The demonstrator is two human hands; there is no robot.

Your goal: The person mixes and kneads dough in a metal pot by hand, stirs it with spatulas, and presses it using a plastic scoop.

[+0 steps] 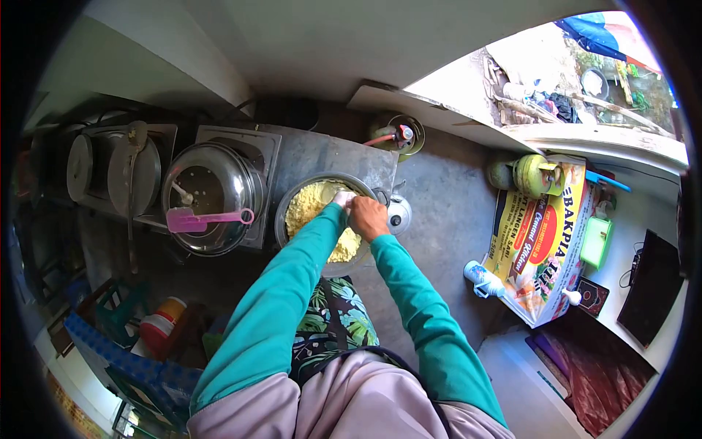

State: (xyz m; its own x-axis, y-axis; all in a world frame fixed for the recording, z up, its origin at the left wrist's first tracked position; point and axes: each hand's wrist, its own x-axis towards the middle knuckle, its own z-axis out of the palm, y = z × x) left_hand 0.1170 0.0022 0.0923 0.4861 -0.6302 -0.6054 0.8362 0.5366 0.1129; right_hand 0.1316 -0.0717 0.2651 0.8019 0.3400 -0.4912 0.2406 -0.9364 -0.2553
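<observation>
Left hand [342, 198] is over yellow crumbs [300, 208] in the bowl [280, 225], finger opening unclear; right hand [368, 216] adjoins it, fingers curled, grasp unclear.

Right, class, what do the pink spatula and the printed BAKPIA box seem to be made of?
Pink spatula: probably plastic, smooth and slightly glossy; the even pink colour running from blade to handle suggests it.
BAKPIA box: likely cardboard, with flat printed faces and straight edges; whether it is coated is unclear.
</observation>
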